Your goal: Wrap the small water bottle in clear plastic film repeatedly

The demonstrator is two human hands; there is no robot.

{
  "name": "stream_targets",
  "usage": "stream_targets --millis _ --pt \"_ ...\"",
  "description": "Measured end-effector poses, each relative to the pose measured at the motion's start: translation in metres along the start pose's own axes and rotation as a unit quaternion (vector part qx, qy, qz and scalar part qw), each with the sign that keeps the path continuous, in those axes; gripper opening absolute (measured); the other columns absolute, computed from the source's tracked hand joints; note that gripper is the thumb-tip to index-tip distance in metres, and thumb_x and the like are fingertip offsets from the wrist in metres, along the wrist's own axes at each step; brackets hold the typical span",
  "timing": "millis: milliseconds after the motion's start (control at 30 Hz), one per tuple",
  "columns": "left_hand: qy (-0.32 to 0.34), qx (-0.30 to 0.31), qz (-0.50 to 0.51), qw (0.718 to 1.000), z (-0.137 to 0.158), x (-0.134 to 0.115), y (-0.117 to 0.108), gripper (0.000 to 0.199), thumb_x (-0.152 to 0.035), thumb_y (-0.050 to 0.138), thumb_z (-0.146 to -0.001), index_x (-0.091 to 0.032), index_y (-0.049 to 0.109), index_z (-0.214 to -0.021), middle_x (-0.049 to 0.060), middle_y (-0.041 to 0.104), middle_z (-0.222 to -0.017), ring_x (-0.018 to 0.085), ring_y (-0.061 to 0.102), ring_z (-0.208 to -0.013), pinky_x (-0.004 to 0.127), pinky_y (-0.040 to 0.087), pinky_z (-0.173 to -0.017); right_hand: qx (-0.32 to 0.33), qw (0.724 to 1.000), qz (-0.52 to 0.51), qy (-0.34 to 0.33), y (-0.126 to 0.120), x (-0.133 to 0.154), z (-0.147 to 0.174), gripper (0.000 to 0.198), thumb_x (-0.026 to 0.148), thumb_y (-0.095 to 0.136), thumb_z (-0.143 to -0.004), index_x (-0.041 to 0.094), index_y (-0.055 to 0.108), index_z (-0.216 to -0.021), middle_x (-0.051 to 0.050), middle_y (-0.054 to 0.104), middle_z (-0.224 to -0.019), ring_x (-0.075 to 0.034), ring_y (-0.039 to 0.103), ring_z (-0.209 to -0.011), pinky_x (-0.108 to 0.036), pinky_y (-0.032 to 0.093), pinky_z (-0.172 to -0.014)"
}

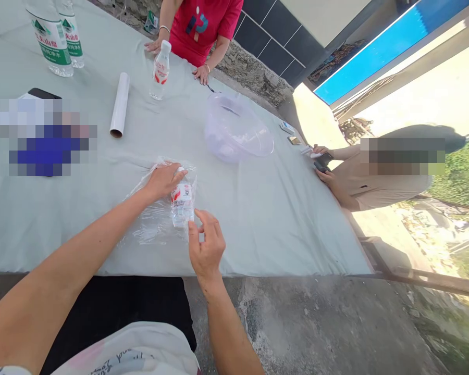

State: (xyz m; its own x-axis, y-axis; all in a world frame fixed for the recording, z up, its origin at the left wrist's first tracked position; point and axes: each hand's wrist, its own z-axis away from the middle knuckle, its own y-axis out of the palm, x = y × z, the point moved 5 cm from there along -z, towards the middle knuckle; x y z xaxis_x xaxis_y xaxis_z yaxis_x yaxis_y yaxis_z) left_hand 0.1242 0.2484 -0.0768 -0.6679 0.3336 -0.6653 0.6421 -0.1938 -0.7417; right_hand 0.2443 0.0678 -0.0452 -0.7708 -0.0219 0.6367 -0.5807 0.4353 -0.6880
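A: Head view first. Small water bottle (182,200) lying on its side on a sheet of clear film (150,219), near the front edge of the cloth-covered surface (258,219). Left hand (163,179) pressed flat over the cap end, fingers curled loosely around bottle and film together — likely to stop the round body rolling and to keep the film tight against it.

B: And the right hand (206,247)?

A: Just nearer than the bottle's base, touching nothing firmly. Fingers spread, thumb and forefinger apart, so an open grip, hovering over the film's edge as if placed to pinch it. Film crumpled on the left of the bottle, probably bunched from being drawn over it.

B: Around the bottle?

A: Beyond the bottle and to its left, a roll of film (119,105) lying flat, within reach. Straight beyond, a second small bottle (160,70) standing upright. Beyond and to the right, a clear plastic basin (236,130) tipped on its side. Far beyond on the left, two large bottles (57,36) upright. Past those, a person in a red top (203,23) leaning with both hands on the surface; right of the bottle, another person's hands holding a dark phone (322,161).
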Motion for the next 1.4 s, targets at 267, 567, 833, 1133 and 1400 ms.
stream_targets --millis 267,567,833,1133,1400 --pt "-0.005 -0.028 0.01 1.0 0.002 0.002 0.004 0.057 -0.049 0.022 -0.102 -0.02 0.059 -0.135 0.011 0.065 -0.137 0.029 0.052 -0.135 0.048 0.031 -0.117 0.135 0.943 -0.188 0.24 0.03 -0.048 -0.103 0.049 0.046 0.036 -0.098 0.016 0.063 -0.127 -0.013 0.06 -0.143 -0.021 0.061 -0.127 -0.031 0.054 -0.093" --pt "-0.033 -0.069 0.096 0.992 0.009 0.009 0.012 0.056 -0.041 0.027 -0.103 -0.016 0.039 -0.152 0.014 0.06 -0.143 0.027 0.052 -0.138 0.043 0.044 -0.11 0.227 0.968 -0.084 0.066 0.077 0.018 -0.106 0.07 0.066 0.018 -0.1 0.023 0.059 -0.137 -0.008 0.046 -0.157 -0.021 0.033 -0.152 -0.043 0.031 -0.122" --pt "-0.003 -0.13 0.198 0.972 0.008 0.019 -0.005 0.046 -0.038 0.026 -0.101 -0.02 0.055 -0.132 0.009 0.067 -0.129 0.021 0.062 -0.118 0.036 0.049 -0.103 0.289 0.954 0.072 0.032 0.08 0.04 -0.117 0.065 0.069 0.026 -0.099 0.032 0.054 -0.143 -0.006 0.039 -0.162 -0.031 0.023 -0.155 -0.06 0.02 -0.122" --pt "-0.042 -0.122 0.216 0.968 0.01 0.02 -0.016 0.046 -0.041 0.035 -0.101 -0.024 0.053 -0.14 0.006 0.057 -0.146 0.02 0.052 -0.135 0.034 0.044 -0.111 0.072 0.98 -0.157 0.102 0.009 0.003 -0.117 0.059 0.058 0.029 -0.1 0.027 0.047 -0.147 -0.005 0.046 -0.157 -0.017 0.046 -0.143 -0.037 0.042 -0.114" --pt "-0.023 -0.107 0.226 0.968 0.006 0.017 -0.011 0.05 -0.04 0.033 -0.101 -0.02 0.051 -0.144 0.009 0.051 -0.152 0.021 0.046 -0.141 0.035 0.036 -0.118 0.162 0.962 -0.085 0.201 0.04 -0.031 -0.057 0.072 0.062 0.025 -0.099 0.019 0.037 -0.156 -0.01 0.033 -0.165 -0.019 0.031 -0.154 -0.039 0.033 -0.122"
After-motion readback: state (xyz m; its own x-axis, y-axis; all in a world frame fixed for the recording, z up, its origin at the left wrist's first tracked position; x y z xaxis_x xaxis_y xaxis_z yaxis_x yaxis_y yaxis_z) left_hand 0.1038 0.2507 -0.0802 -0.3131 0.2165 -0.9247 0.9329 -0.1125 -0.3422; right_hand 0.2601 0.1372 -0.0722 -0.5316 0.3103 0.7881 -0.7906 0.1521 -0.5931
